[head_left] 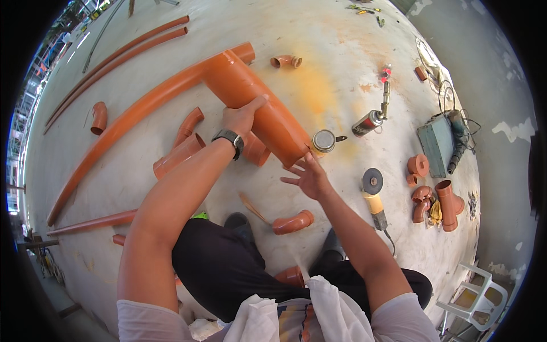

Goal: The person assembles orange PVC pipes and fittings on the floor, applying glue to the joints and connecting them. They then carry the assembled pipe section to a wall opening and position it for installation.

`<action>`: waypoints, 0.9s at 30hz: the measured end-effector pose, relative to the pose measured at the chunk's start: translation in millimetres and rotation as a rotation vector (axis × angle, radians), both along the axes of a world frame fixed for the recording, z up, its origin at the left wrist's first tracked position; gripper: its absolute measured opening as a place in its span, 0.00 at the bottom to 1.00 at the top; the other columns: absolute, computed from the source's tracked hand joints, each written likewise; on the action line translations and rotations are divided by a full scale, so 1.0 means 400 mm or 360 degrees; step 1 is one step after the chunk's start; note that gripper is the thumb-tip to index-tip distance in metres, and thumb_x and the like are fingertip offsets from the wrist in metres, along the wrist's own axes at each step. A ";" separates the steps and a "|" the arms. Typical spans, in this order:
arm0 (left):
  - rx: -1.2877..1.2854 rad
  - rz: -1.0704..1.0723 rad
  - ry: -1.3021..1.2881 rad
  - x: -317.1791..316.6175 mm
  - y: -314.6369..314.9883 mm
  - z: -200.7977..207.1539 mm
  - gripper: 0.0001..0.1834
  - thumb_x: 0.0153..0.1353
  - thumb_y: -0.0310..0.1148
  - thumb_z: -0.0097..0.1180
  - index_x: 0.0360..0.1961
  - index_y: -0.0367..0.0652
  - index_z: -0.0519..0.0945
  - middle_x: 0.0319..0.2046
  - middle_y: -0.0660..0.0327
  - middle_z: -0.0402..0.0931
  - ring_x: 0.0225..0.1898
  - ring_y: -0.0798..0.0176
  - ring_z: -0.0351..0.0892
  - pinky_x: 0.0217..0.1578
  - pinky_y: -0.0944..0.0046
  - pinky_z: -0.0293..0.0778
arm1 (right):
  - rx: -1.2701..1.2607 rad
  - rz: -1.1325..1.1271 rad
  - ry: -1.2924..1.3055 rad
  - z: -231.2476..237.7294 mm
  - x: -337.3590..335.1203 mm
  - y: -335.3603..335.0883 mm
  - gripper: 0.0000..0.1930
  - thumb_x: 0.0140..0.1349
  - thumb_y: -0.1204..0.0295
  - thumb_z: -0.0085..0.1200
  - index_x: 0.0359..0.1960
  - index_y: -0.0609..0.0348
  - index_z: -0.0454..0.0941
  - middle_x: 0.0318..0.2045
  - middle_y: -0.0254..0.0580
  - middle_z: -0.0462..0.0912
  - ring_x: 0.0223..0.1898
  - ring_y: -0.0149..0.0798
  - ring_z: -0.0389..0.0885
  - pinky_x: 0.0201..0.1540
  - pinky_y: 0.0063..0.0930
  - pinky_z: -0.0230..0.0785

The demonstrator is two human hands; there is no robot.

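Head view: a wide orange pipe (263,117), upper centre, is clasped by the left hand (241,117) and apparently touched at its rim by the right hand (310,179), fingers spread, with any joint to the long pipe (137,109) unconfirmed and the lower-centre elbow (292,223) left unattached.

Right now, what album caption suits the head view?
Left fingers against a wide orange pipe, right fingers spread at its near end.
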State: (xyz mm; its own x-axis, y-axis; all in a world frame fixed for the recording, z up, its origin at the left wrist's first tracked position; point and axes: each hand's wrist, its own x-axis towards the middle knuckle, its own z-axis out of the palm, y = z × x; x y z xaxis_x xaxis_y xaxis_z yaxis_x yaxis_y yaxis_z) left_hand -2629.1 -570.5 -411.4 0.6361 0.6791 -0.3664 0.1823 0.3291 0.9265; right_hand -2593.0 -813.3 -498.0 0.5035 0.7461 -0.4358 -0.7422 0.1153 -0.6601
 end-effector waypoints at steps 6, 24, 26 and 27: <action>-0.0061 -0.0150 -0.0337 -0.009 -0.026 0.040 0.33 0.56 0.40 0.76 0.59 0.37 0.76 0.53 0.57 0.81 0.52 0.61 0.82 0.54 0.60 0.78 | 0.0202 -0.0086 0.0450 0.029 0.052 0.014 0.50 0.62 0.31 0.55 0.74 0.53 0.57 0.66 0.54 0.70 0.63 0.60 0.74 0.62 0.66 0.71; 0.0513 -0.0501 0.1166 -0.113 0.251 -0.328 0.59 0.55 0.59 0.71 0.77 0.38 0.54 0.67 0.38 0.67 0.58 0.39 0.79 0.46 0.42 0.85 | -0.0027 0.0038 0.0245 -0.111 0.128 -0.495 0.45 0.54 0.42 0.65 0.70 0.51 0.68 0.63 0.45 0.77 0.61 0.51 0.77 0.63 0.54 0.68; 0.0604 -0.0422 0.1158 -0.081 0.226 -0.393 0.63 0.53 0.62 0.71 0.77 0.36 0.52 0.68 0.37 0.65 0.60 0.38 0.78 0.47 0.41 0.85 | -0.0128 0.0023 0.0266 -0.135 0.107 -0.517 0.44 0.53 0.43 0.66 0.69 0.51 0.68 0.62 0.44 0.78 0.60 0.51 0.78 0.61 0.53 0.70; 0.0636 -0.0379 0.1162 -0.064 0.213 -0.419 0.64 0.52 0.63 0.71 0.77 0.35 0.50 0.68 0.37 0.64 0.61 0.37 0.77 0.48 0.41 0.85 | -0.0180 -0.0003 0.0260 -0.146 0.095 -0.523 0.44 0.53 0.44 0.67 0.69 0.51 0.68 0.62 0.44 0.78 0.59 0.50 0.78 0.60 0.52 0.71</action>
